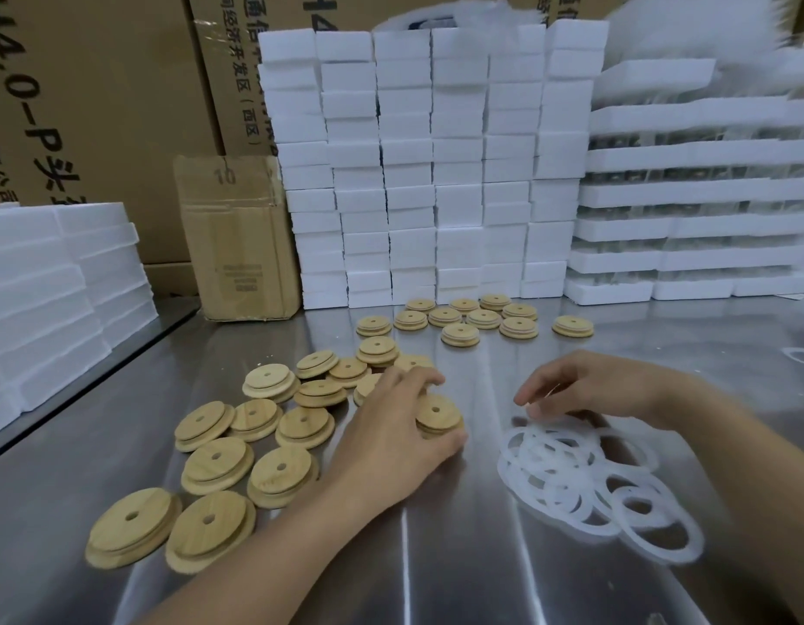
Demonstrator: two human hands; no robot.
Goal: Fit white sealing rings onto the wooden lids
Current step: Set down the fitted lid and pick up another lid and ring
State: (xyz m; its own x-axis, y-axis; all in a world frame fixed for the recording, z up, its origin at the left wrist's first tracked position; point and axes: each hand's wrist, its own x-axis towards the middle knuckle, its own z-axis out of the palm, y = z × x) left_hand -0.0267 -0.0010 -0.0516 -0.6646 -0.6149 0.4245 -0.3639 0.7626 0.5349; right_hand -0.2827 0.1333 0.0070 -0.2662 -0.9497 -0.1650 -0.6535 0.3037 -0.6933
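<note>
Several round wooden lids (217, 464) with a centre hole lie spread over the left of the steel table (459, 557). My left hand (391, 437) grips one wooden lid (438, 415) between thumb and fingers at the table's middle. A loose pile of white sealing rings (585, 478) lies to the right. My right hand (585, 390) hovers over the pile's far edge with fingers curled down, fingertips at a ring; whether it holds one is unclear. More lids (470, 318), some with a pale band round them, sit in a group at the back.
Stacks of white foam blocks (431, 164) form a wall at the back, with foam trays (693, 209) to the right and more foam (53, 281) on the left. A small cardboard box (238, 236) stands at the back left, large cartons behind.
</note>
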